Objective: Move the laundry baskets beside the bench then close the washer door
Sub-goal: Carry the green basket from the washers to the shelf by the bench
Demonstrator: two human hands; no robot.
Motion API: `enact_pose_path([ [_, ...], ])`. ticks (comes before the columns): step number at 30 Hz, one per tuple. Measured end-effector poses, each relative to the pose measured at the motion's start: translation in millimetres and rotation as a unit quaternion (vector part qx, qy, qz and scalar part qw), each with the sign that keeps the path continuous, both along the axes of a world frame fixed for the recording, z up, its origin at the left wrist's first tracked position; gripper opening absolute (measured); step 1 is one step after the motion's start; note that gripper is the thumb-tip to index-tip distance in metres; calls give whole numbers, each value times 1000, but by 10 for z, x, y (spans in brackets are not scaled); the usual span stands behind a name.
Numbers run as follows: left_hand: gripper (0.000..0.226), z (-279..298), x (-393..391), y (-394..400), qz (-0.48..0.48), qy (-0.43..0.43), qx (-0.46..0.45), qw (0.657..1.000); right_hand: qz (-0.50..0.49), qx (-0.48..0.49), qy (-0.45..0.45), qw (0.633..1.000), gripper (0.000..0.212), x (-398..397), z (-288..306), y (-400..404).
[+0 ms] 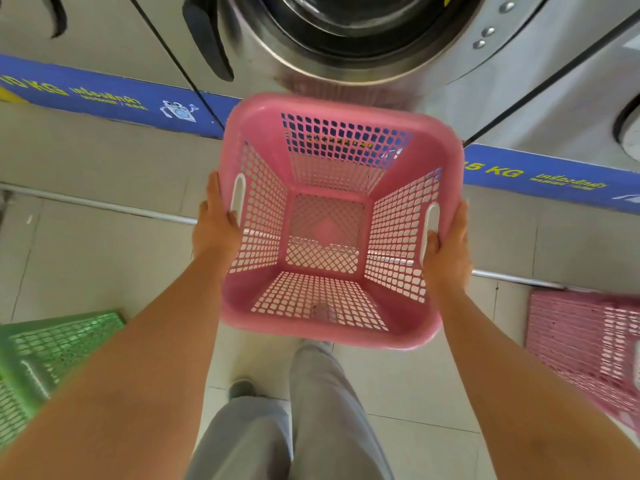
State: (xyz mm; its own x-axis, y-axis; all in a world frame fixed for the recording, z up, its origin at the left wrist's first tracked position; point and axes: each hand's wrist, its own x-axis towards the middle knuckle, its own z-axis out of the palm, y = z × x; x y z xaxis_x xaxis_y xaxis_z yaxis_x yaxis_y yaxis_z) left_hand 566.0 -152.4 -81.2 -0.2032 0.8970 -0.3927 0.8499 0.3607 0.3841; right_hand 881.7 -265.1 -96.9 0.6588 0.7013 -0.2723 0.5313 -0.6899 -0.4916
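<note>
Head view: left hand [216, 225] and right hand [446, 242] clamped on opposite handle sides of empty pink basket [332, 306], held level before open washer [360, 32]. No bench visible; green basket [45, 355] on floor at left.

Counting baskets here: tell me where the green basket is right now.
The green basket sits on the floor at the lower left edge of the head view, just outside the person's left forearm, across from a second pink basket at the right edge.
</note>
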Motion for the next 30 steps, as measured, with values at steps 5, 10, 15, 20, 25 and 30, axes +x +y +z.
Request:
enact_pose_path([
  [5, 68, 31, -298, -319, 33, -10, 0, 999, 24, -20, -6, 1000, 68, -243, 86, -183],
  [10, 68, 81, -879, -785, 52, -3, 9, 999, 48, -18, 7, 999, 67, -767, 197, -500],
  [15, 71, 170, -1603, -1419, 86, -21, 13, 996, 69, -10, 5, 998, 65, -1466, 258, -966],
  [20, 70, 221, -2371, -2062, 116, -21, 4, 993, 101, -19, -1, 995, 64, -2231, 251, -1445],
  [25, 71, 130, -2985, -2600, 146, -20, 7, 989, 119, -32, 1, 992, 63, -2834, 172, -1839],
  [30, 73, -152, -3308, -2965, 189, -59, 1, 980, 137, -43, 3, 990, 61, -3112, -54, -2072],
])
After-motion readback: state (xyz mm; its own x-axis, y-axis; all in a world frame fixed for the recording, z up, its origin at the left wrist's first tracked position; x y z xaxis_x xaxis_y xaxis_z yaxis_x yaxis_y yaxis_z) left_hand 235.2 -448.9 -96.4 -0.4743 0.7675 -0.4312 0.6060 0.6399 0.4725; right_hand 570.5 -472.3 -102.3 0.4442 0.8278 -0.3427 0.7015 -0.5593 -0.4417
